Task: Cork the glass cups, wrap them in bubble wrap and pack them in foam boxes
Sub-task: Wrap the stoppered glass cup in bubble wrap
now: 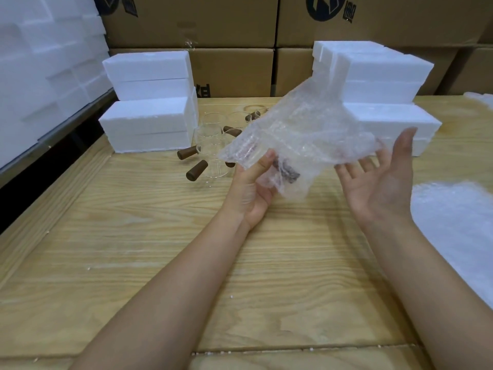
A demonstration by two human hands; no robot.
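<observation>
My left hand (253, 188) grips a corked glass cup lying in a sheet of bubble wrap (301, 134), held above the wooden table (133, 236). The cup's dark cork (286, 170) shows through the wrap near my thumb. My right hand (381, 182) is palm up with straight fingers under the wrap's right edge. Behind the wrap, several clear glass cups (210, 134) and loose brown corks (197, 169) lie on the table. White foam boxes are stacked at the left (149, 124) and at the right (384, 76).
Sheets of bubble wrap (458, 231) lie at the table's right edge. Cardboard cartons (234, 68) form a wall behind the table. More white foam (40, 76) is piled at the far left beyond the table edge.
</observation>
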